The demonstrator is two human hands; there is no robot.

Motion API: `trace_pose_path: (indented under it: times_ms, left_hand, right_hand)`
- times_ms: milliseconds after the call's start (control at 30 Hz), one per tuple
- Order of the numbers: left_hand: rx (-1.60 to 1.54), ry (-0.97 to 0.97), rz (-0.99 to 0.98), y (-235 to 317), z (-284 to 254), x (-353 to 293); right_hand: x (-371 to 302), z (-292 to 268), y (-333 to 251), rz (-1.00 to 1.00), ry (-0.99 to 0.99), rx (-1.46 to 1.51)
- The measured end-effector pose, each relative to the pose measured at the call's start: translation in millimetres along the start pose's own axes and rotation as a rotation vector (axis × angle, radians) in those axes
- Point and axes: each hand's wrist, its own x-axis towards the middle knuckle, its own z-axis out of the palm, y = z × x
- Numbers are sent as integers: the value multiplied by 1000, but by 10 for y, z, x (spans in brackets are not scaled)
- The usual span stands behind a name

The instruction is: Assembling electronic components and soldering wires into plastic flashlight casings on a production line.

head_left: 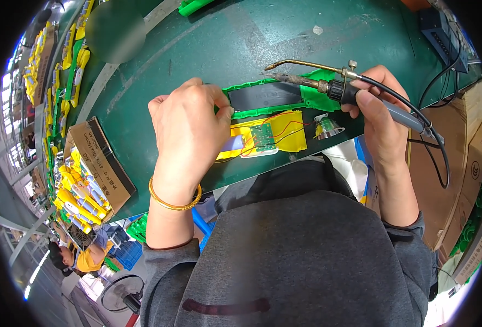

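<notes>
My right hand [383, 106] is wrapped around a soldering iron [399, 113] with a thin brass solder-feed tube above its tip. The tip hangs over a green plastic housing [273, 112] with a black rectangular panel [265, 96] in it. At that housing's left end, my left hand [192, 120] is closed, thumb and forefinger pinching the edge; its other fingertips are hidden. Just in front lies a yellow plastic part [290, 139] carrying a green circuit board [263, 136] and red and black wires. A shiny reflector cup [327, 128] sits to its right.
On the left, a cardboard box [107, 166] holds several yellow parts [77, 201]. A blue metal box [443, 41] with black cables stands at the far right, above cardboard [443, 158]. Another green piece [194, 5] lies at the far edge. A person [83, 259] sits at lower left.
</notes>
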Motion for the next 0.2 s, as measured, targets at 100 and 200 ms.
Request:
trace_pose_path:
  times_ms: [100, 200]
  left_hand:
    - [-2, -20, -13, 19, -34, 17]
    - [-10, -50, -21, 33, -51, 34]
  right_hand:
    - [-8, -28, -1, -8, 11, -3]
    - [8, -112, 44, -35, -7, 15]
